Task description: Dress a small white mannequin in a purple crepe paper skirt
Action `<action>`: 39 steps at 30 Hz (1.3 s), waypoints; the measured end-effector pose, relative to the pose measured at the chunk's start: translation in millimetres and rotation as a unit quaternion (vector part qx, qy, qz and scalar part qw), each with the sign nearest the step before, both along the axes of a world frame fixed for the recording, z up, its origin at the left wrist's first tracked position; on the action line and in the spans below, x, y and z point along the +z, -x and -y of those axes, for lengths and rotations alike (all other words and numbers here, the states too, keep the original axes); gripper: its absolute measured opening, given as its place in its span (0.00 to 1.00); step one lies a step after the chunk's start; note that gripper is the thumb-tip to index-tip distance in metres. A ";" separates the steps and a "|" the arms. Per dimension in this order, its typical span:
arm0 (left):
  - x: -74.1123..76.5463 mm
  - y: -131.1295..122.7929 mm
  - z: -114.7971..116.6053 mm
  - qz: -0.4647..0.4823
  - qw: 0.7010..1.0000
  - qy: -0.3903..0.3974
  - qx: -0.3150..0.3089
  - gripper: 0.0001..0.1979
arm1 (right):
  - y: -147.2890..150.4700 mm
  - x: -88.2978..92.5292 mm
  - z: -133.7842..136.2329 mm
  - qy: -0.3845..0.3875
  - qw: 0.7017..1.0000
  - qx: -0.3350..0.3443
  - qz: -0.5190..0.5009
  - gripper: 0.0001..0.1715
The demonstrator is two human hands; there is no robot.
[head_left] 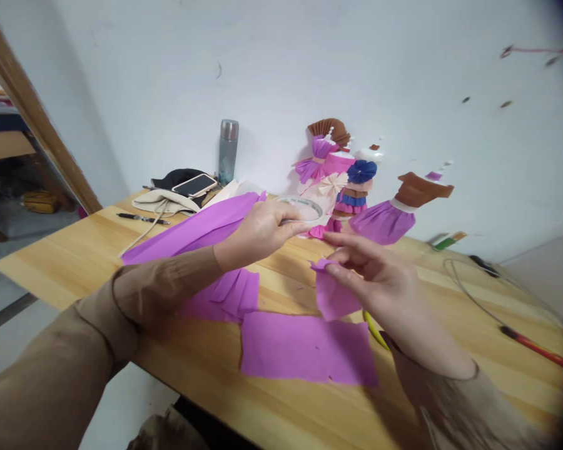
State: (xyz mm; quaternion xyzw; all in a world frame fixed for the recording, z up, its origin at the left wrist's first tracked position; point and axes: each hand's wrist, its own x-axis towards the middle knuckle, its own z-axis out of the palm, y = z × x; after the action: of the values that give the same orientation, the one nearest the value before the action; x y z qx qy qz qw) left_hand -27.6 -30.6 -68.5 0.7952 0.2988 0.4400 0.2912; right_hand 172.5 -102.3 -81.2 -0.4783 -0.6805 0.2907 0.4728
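My left hand grips a roll of tape by its near edge, above the middle of the table. Pinched between the thumb and fingers of my right hand is a small gathered piece of purple crepe paper, hanging downward. Below it a flat purple crepe rectangle lies near the table's front edge. More purple crepe paper, a long folded strip, stretches behind and under my left forearm. A yellow curved handle shows partly from beneath my right wrist.
Small paper dresses stand against the wall, with another purple-and-brown dress to their right. At the back left are a thermos, a phone on a cloth bag, and a pen. A red-handled tool with a cable lies right.
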 end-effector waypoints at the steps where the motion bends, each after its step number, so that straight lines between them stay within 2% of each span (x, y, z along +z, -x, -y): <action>1: 1.0 0.9 -0.3 0.000 0.999 0.037 -0.018 0.13 | -0.6 2.6 1.5 0.022 1.000 0.018 -0.009 0.21; 3: 4.1 2.0 1.7 -0.010 0.991 0.121 -0.053 0.13 | -1.8 7.8 4.8 0.060 0.997 0.032 -0.030 0.15; 5: 7.8 2.4 6.1 -0.029 0.978 0.188 -0.085 0.15 | -2.5 11.8 7.7 0.067 0.996 0.023 -0.049 0.14; 7: 10.7 1.9 10.2 -0.043 0.968 0.214 -0.120 0.17 | -2.0 13.9 9.3 0.056 0.997 0.008 -0.054 0.13; 13: 8.1 -2.3 12.8 -0.063 0.969 0.162 -0.176 0.20 | 1.6 13.5 9.5 -0.018 0.999 -0.032 -0.020 0.12; 18: 0.1 -6.6 13.4 -0.067 0.976 0.140 -0.156 0.15 | 2.0 10.7 12.6 -0.060 0.996 -0.038 0.056 0.14; 22: -5.1 -9.5 12.9 -0.059 0.981 0.115 -0.143 0.12 | 4.2 11.6 15.3 -0.070 0.994 -0.037 0.072 0.14; 32: -6.1 -9.5 13.8 -0.068 0.985 0.054 -0.149 0.12 | 2.0 7.8 9.4 -0.114 0.990 -0.030 0.081 0.15; 39: -6.9 -9.1 18.1 -0.061 0.986 0.055 -0.143 0.14 | 1.3 4.0 7.4 -0.126 0.986 -0.032 0.109 0.16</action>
State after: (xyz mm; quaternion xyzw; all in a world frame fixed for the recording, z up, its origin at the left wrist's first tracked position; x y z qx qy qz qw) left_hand -18.5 -48.7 -75.4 0.8380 0.2231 0.3274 0.3753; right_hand 171.2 -109.7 -77.2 -0.4658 -0.7435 0.1334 0.4609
